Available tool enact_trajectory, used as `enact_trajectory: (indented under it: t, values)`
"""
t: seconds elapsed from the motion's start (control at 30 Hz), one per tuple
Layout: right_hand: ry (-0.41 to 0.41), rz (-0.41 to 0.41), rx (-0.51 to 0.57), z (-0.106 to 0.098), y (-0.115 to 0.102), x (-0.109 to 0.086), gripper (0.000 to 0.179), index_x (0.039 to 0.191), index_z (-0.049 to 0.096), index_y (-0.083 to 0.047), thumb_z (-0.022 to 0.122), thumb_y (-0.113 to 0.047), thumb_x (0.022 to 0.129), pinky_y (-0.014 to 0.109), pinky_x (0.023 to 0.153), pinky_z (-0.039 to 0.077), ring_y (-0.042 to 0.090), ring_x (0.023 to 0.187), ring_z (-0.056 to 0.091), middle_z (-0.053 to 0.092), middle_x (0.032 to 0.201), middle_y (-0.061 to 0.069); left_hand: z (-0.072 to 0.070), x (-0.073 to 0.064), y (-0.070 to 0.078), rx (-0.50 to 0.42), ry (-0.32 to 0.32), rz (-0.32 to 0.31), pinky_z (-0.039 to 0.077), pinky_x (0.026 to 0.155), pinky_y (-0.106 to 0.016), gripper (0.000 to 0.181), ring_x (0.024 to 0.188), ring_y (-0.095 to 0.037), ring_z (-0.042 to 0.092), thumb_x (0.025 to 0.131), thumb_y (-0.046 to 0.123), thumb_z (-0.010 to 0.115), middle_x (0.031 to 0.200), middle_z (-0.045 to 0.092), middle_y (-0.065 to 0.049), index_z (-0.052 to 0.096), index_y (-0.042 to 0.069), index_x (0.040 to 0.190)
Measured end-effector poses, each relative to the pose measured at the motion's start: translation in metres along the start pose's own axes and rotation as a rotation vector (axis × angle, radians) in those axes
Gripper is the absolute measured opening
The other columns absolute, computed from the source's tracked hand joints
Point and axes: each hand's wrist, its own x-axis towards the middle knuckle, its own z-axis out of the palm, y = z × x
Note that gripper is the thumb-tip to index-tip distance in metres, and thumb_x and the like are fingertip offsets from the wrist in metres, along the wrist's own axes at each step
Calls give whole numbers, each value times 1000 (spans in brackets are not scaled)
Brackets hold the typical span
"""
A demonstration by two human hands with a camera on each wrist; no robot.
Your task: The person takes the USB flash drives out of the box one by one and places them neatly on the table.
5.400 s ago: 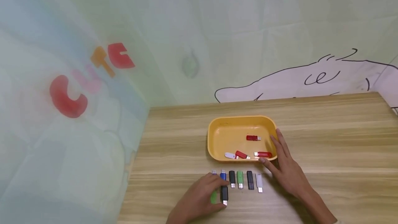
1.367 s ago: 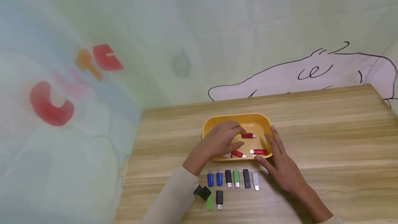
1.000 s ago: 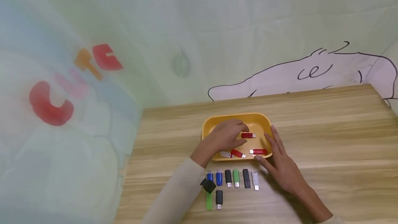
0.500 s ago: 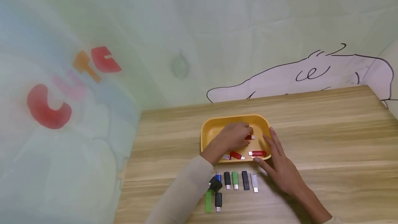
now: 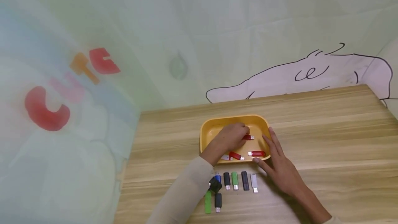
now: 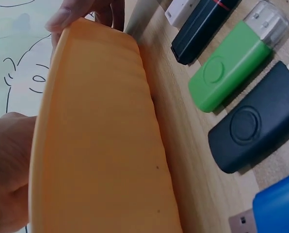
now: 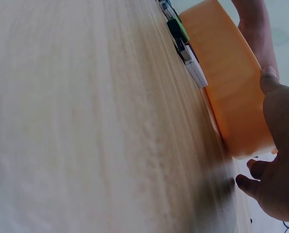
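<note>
My left hand point(image 5: 231, 137) reaches into the yellow plastic box point(image 5: 214, 122), its fingers pinching a red USB stick point(image 5: 247, 137) whose metal plug shows past the fingertips. At the box's right end, my right hand point(image 5: 286, 172) grips the near corner, thumb on the near rim and fingers along the end wall. Two more red USB sticks point(image 5: 257, 154) and a white USB stick point(image 5: 226, 157) lie on the box floor by the near wall. The left wrist view shows the box's outer side point(image 6: 101, 121), which hides the left fingertips.
On the wood-grain table point(image 5: 323, 130), in front of the box, stands a row of USB sticks: blue point(image 5: 218, 177), black point(image 5: 227, 180), green point(image 5: 234, 180), dark point(image 5: 245, 180) and grey point(image 5: 254, 182). Nearer lie another green one point(image 5: 207, 202) and another black one point(image 5: 218, 201). A printed curtain hangs behind.
My left hand has gone from the near row into the box, moved right to the red USB stick, and closed its fingers on it. The right hand has stayed at the box corner.
</note>
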Motion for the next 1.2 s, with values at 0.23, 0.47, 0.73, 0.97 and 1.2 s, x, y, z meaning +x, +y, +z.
enact_trajectory:
  t: [0.23, 0.47, 0.73, 0.97, 1.2]
  values:
    - [3, -5, -4, 0, 0, 0, 88, 171, 18, -22, 63, -55, 103, 70, 102, 51, 52, 139, 53, -10, 180, -7, 0, -7, 1, -81, -41, -54, 55, 97, -20, 34, 97, -10, 60, 100, 27, 76, 115, 70, 2, 71, 17, 132]
    - [4, -2, -4, -1, 0, 0, 87, 170, 20, -21, 63, -56, 103, 70, 102, 51, 52, 139, 54, -10, 180, -7, -1, -12, 4, -89, -58, -59, 55, 100, -21, 42, 99, -10, 62, 97, 25, 79, 117, 72, 3, 67, 16, 137]
    - [-5, 2, 4, -1, -1, -1, 87, 170, 19, -22, 62, -56, 103, 72, 102, 49, 53, 140, 52, -10, 180, -6, -3, -13, 4, -31, -33, -46, 55, 103, -23, 46, 105, -11, 63, 96, 28, 81, 124, 69, 2, 67, 17, 139]
    - [-10, 3, 4, -2, 0, -2, 86, 171, 18, -23, 61, -56, 104, 72, 99, 51, 52, 137, 56, -9, 180, -6, -6, -6, 3, -7, -16, 7, 48, 114, -25, 56, 129, -12, 62, 93, 29, 84, 141, 66, 4, 63, 19, 144]
    - [-3, -5, 4, -3, 0, -2, 86, 170, 19, -23, 62, -56, 103, 72, 101, 51, 51, 139, 55, -8, 180, -6, -6, -2, 4, 0, -13, 41, 48, 115, -26, 55, 127, -14, 62, 93, 26, 84, 139, 68, 3, 64, 18, 143]
